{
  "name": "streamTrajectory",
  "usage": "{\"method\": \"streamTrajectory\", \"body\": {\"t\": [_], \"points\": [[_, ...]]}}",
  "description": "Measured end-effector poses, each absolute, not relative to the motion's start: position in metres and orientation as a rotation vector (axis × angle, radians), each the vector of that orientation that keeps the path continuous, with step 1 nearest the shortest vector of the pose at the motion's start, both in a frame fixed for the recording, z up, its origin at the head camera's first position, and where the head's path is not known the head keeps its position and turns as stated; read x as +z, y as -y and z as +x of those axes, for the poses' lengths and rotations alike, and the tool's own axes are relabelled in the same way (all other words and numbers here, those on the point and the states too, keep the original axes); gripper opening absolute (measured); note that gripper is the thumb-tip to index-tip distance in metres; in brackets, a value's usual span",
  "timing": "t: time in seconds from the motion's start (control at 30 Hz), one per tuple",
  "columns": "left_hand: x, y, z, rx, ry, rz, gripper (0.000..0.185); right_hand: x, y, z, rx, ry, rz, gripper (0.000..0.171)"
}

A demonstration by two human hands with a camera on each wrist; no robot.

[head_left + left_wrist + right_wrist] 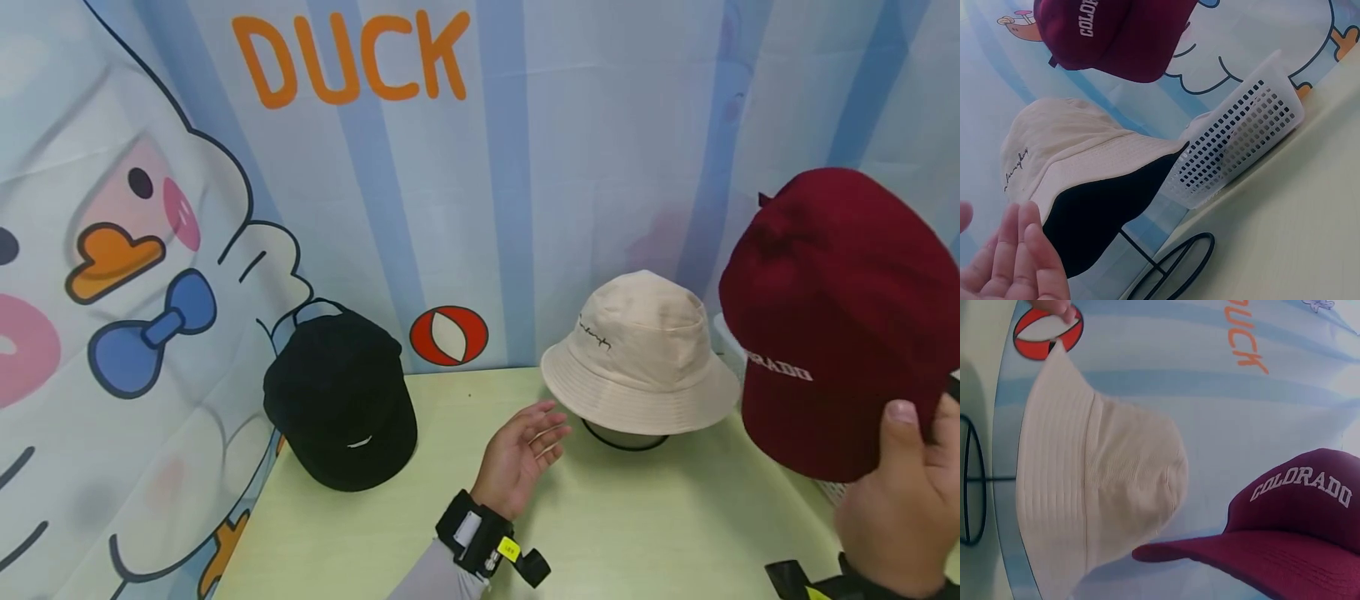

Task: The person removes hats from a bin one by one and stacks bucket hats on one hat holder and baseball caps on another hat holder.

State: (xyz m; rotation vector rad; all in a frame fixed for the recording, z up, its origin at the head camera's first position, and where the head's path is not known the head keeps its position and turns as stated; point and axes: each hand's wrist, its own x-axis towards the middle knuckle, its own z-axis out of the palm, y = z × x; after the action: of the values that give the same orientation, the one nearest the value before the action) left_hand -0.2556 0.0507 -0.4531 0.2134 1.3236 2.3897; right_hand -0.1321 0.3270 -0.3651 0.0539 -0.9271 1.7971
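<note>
In the head view my right hand [900,500] pinches the brim of a maroon baseball cap [840,325], thumb on top, raised at the far right. White COLORADO lettering crosses its front in the right wrist view. A beige bucket hat [637,350] with small dark script sits on a black wire stand [626,440]. My left hand [517,458] holds nothing; its relaxed fingers [1022,256] lie close to the hat's brim. The left wrist view shows the bucket hat's dark underside [1110,206].
A black cap [341,396] stands at the left of the pale green table [375,533]. Behind the bucket hat, to its right, is a white perforated basket [1241,131]. A cartoon duck backdrop [465,192] hangs along the table's back edge.
</note>
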Motion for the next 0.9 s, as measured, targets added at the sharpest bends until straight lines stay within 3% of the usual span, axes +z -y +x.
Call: {"method": "streamTrajectory", "body": {"t": [0.63, 0.9], "points": [[-0.451, -0.052, -0.255, 2.366, -1.313, 0.315, 0.045, -0.36, -0.298, -0.146, 1.923, 0.845, 0.161, 0.027], [-0.447, -0.052, -0.254, 2.338, -1.304, 0.355, 0.045, -0.359, -0.281, -0.149, 2.038, 0.849, 0.205, 0.033]]}}
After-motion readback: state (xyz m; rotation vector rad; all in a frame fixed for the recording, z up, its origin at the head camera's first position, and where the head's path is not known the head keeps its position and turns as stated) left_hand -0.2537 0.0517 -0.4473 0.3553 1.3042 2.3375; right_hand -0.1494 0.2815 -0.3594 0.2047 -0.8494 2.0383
